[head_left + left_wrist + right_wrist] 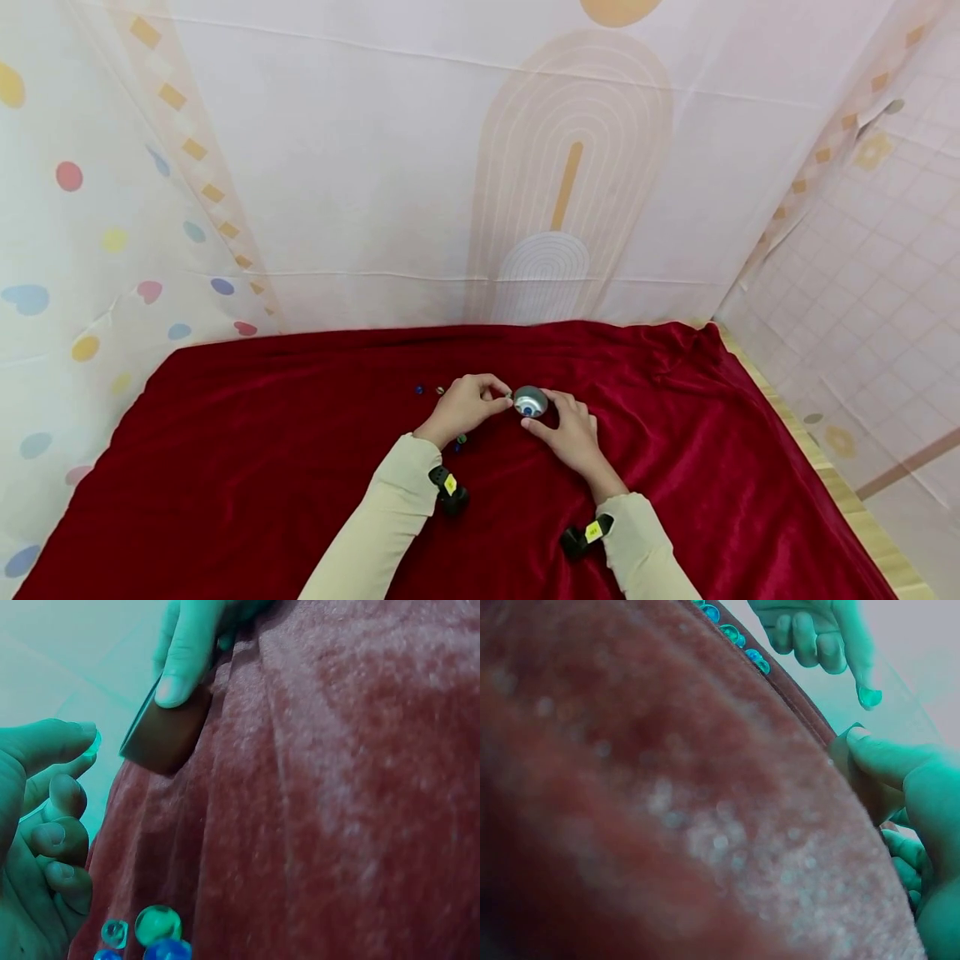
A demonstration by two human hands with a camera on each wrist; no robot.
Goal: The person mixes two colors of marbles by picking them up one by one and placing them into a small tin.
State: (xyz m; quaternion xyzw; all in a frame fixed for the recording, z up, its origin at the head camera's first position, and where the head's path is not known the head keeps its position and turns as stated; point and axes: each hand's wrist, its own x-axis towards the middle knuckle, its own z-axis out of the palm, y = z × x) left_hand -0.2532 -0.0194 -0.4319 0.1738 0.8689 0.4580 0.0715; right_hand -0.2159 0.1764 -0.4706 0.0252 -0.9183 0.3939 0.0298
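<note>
My left hand [467,407] pinches a small clear marble [93,744] between thumb and index finger, close to the left side of a little round metal bowl [531,392]. The other left fingers curl loosely underneath. Around the bowl's right side, my right hand [576,433] grips with thumb and fingers, the thumb on the near wall. The bowl is tilted, and something blue [529,412] shows inside it. Loose on the cloth by the left hand lie a green marble [158,925] and a blue marble [169,950] side by side, with smaller ones next to them.
A wrinkled dark red velvet cloth [300,467] covers the table. Farther back are another blue marble [419,390] and a small pale marble [441,390]. Patterned white curtains [360,192] stand behind and at both sides. The wooden table edge [817,454] shows at the right.
</note>
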